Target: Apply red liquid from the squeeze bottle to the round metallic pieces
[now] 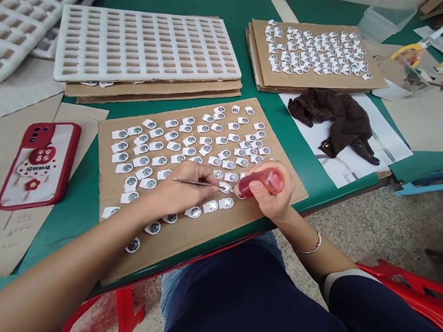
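Rows of small white pieces with round metallic faces point(193, 212) lie on a brown cardboard sheet point(167, 248) at the table's front edge. My left hand point(187, 183) is closed on thin metal tweezers point(191, 181), its fingers beside one round piece point(225, 187) near the sheet's middle. My right hand point(273, 192) is wrapped round a small red squeeze bottle point(262, 182), tilted with its nozzle pointing left, close to the same piece. Whether the nozzle or the tweezer tip touches the piece is too small to tell.
White slotted foam trays point(142, 49) lie at the back left. A phone in a red case point(39, 164) is at the left. At the right are a second loaded cardboard point(316, 81), a dark cloth point(340, 116) and yellow-handled scissors point(411, 51).
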Demonstrator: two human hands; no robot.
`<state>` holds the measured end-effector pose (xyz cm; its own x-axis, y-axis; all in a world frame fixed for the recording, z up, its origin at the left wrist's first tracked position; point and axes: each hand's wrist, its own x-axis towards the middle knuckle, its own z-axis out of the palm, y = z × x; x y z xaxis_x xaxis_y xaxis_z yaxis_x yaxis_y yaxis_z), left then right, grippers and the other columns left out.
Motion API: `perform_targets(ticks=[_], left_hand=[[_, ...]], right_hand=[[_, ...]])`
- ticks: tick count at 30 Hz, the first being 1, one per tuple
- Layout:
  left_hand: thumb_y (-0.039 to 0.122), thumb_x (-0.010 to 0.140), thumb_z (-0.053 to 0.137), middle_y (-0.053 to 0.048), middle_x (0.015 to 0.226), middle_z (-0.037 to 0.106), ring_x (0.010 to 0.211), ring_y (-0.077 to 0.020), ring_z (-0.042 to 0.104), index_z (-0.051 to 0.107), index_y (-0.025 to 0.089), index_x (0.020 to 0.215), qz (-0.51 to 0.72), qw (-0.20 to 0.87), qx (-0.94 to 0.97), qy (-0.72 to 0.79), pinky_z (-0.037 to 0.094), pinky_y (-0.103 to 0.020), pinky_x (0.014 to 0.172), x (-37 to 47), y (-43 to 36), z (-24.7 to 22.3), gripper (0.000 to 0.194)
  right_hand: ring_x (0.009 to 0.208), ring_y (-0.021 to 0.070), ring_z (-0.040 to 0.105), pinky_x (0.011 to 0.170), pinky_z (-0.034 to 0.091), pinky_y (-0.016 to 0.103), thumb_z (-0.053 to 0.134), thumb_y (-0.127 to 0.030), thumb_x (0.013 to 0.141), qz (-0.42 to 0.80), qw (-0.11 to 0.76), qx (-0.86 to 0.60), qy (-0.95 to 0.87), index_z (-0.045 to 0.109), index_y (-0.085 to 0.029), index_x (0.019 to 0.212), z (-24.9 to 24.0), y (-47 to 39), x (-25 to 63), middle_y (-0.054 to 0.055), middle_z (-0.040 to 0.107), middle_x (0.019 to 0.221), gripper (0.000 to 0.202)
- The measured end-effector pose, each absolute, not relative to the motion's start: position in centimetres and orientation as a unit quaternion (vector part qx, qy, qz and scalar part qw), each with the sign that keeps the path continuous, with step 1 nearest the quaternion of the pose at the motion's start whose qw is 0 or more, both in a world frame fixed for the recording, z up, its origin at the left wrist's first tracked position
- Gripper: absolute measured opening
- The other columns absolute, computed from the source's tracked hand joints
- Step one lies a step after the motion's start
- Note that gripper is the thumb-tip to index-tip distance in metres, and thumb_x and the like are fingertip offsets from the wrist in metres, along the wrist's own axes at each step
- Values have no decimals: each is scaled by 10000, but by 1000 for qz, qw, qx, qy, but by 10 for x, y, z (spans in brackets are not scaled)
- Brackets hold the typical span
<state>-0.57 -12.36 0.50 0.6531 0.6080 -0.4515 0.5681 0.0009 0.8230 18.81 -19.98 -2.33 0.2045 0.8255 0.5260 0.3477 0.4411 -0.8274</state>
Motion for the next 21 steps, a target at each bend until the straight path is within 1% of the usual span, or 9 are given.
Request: perform_targets(ticks=[6,12,17,21], left_hand=[[439,735,561,-16,571,566,427,-103,436,642,178,820,4,579,698,422,315,-215,374,-6,-123,3,286],[363,731,564,-15,587,575,479,-105,469,643,176,786,19,564,714,414,332,-208,420,-5,-123,8,210],[392,725,553,-13,591,581,475,-108,463,644,179,797,12,563,713,417,335,-217,423,-5,-123,8,243],[383,721,541,-9,585,579,452,-103,452,646,181,818,1,562,710,425,320,-215,402,-4,-123,10,247]], right_hand=[[697,162,604,650,496,347,655,-265,704,210,609,-486,-591,537,-211,885,-24,-200,187,12,606,762,223],[691,163,602,646,493,349,660,-245,696,217,616,-472,-592,541,-204,884,-24,-199,187,15,600,762,226],[706,164,604,658,501,353,645,-280,714,207,597,-486,-604,528,-214,890,-22,-199,188,9,597,763,222],[713,164,607,661,505,351,641,-286,719,203,585,-491,-613,522,-215,894,-22,-200,188,9,601,768,223]])
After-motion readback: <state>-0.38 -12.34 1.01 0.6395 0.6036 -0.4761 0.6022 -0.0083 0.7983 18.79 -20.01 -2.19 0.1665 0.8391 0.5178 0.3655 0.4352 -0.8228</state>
